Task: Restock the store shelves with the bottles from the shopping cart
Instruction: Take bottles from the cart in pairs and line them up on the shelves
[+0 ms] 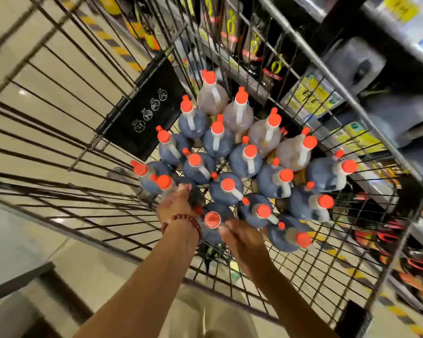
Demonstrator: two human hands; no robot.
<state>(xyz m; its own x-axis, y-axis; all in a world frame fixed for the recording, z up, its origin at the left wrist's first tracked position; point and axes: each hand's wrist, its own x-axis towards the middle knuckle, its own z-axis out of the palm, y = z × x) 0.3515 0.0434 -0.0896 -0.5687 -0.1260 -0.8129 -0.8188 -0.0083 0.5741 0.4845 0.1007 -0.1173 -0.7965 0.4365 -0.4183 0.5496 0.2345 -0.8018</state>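
Both hands reach into the black wire shopping cart (59, 132), the left hand (175, 206) and right hand (239, 240) each curled round a dark, red-capped plastic bottle (211, 219), likely heavy and best lifted by its moulded handle.

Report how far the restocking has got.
Done: nothing I can confirm; the shelves hold goods, but whether any came from the cart is unclear. In hand: both hands reach into the cart, left hand and right hand at the nearest bottles. Left: about twenty red-capped bottles in the cart.
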